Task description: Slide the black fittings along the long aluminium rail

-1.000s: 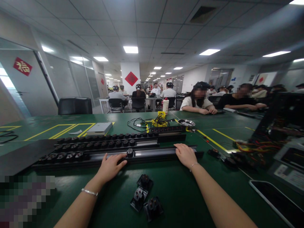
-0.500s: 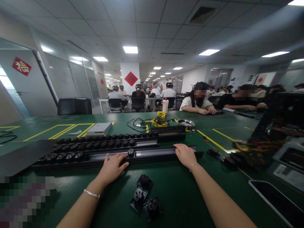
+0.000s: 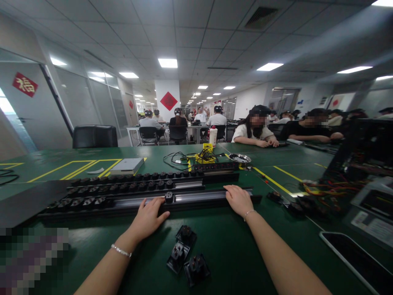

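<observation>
A long black power track [image 3: 199,197] with a silvery channel lies across the table in front of me. One black socket module [image 3: 168,197] sits in its middle, and several more [image 3: 82,203] are grouped at its left end. My left hand [image 3: 150,217] rests on the track with fingers stretched and thumb apart, its fingertips beside the middle module. Near the track's right end, my right hand [image 3: 238,200] is bent over the rail and holds it. Three loose black modules [image 3: 186,254] lie on the table between my forearms, some with metal pins upward.
Behind stand more tracks [image 3: 135,186] filled with modules. A white box [image 3: 127,166], tangled black cables [image 3: 205,155] and a metal dish [image 3: 240,158] lie farther back. At right are a phone [image 3: 353,262] and an opened computer case [image 3: 365,205]. A co-worker [image 3: 258,131] sits across the table.
My left hand has shifted slightly right and its thumb now points farther from the track. My right hand stays on the rail. The view has moved very slightly.
</observation>
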### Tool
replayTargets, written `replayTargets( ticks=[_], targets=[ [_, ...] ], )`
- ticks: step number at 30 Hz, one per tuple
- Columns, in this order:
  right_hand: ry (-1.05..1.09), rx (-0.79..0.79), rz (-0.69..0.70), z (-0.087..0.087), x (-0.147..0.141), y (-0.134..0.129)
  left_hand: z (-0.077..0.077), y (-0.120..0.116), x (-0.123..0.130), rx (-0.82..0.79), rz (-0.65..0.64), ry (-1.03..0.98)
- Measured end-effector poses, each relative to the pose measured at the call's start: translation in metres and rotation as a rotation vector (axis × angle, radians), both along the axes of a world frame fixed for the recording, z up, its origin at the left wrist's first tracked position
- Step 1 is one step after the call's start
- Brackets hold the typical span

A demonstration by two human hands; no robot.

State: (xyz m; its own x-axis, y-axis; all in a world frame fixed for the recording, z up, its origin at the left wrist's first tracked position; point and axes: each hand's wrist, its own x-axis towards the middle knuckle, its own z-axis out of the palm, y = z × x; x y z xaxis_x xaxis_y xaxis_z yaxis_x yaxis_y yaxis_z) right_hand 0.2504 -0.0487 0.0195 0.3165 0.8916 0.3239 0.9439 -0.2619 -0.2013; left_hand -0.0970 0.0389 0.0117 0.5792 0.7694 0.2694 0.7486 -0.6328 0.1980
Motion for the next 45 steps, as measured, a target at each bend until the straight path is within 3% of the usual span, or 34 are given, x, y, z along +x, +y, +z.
replayTargets(
  ticks=[45],
  targets=[
    [0.003, 0.008, 0.002, -0.002, 0.001, 0.002, 0.003, -0.008, 0.019, 0.031, -0.014, 0.033]
  ],
)
